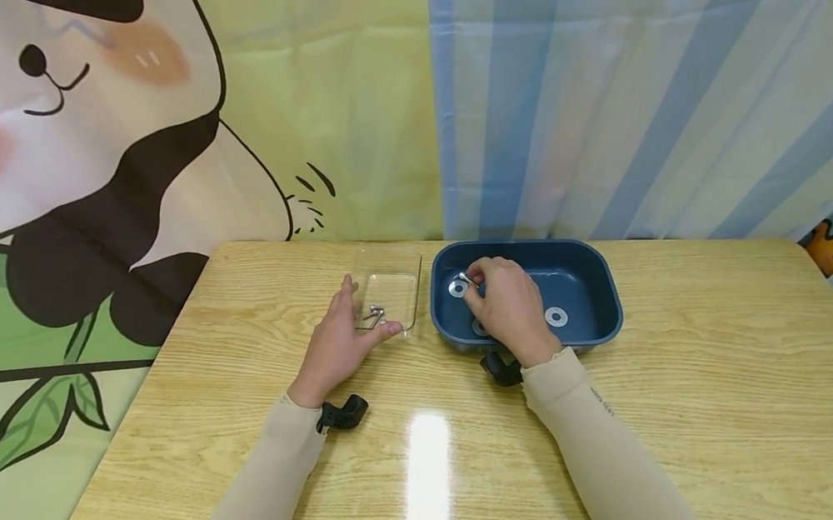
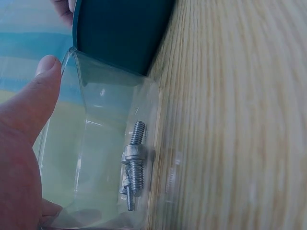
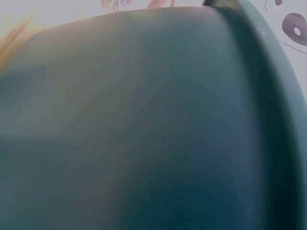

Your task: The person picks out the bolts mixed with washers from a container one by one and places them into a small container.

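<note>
Left hand: the left hand (image 1: 336, 344) lies spread wide at the near left of the clear box (image 1: 393, 289), thumb and fingers extended along different sides, presumably to steady so light a container.
Right hand: the right hand (image 1: 513, 307) pinches a small metal piece (image 1: 467, 279), apparently a screw, over the left part of the blue bin (image 1: 586, 297); a fingertip hold probably suits so small a part.
Containers: two, side by side on the surface (image 1: 715, 364), clear box left and blue bin right, seemingly arranged so that each hand has its own within reach.
Screws in box: at least two screws (image 2: 136, 172), gathered in the near part; overlap prevents an exact count.
Flat rings: three visible on the bin floor, namely the left ring (image 1: 458, 288), the right ring (image 1: 556, 316) and the near ring (image 1: 479, 327), partly hidden by the right hand.
Wrist devices: two black units, one per wrist.
</note>
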`<state>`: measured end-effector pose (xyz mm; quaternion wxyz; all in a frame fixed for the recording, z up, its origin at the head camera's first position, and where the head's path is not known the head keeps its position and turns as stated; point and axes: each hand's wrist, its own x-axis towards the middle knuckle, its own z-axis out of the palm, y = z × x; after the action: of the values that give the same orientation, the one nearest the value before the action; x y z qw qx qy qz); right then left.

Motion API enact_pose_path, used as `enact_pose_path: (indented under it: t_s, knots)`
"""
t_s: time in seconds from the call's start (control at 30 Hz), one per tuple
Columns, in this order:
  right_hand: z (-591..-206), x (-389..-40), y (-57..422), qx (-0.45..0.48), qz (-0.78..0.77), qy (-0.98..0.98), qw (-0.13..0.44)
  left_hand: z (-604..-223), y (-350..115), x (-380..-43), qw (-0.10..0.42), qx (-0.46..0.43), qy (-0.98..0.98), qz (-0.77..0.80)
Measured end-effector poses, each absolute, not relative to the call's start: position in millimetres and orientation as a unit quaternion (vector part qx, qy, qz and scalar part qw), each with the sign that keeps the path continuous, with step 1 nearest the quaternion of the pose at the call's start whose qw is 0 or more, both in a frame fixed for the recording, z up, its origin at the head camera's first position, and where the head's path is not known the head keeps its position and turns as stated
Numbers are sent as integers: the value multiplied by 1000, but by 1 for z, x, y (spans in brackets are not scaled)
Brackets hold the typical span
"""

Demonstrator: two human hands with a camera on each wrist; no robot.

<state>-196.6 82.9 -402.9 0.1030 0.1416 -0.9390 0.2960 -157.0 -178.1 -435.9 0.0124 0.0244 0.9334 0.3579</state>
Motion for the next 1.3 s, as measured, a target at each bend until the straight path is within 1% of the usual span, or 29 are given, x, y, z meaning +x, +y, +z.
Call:
enact_pose_path:
  t_s: [0.2,0.63,1.17,1.3]
  knots:
    - [-400,-194,80,148,293,-936,128,-436,-178,-157,12,25,934,356]
    - [-395,-186,68,169,292,-932,133,-437,-179,-157,13,24,932,361]
    - [-397,-178,50,201,288,-927,128,-437,-179,-156,21,24,930,365]
    - [-398,-177,46,209,281,-927,135,-437,-178,-156,15,25,930,365]
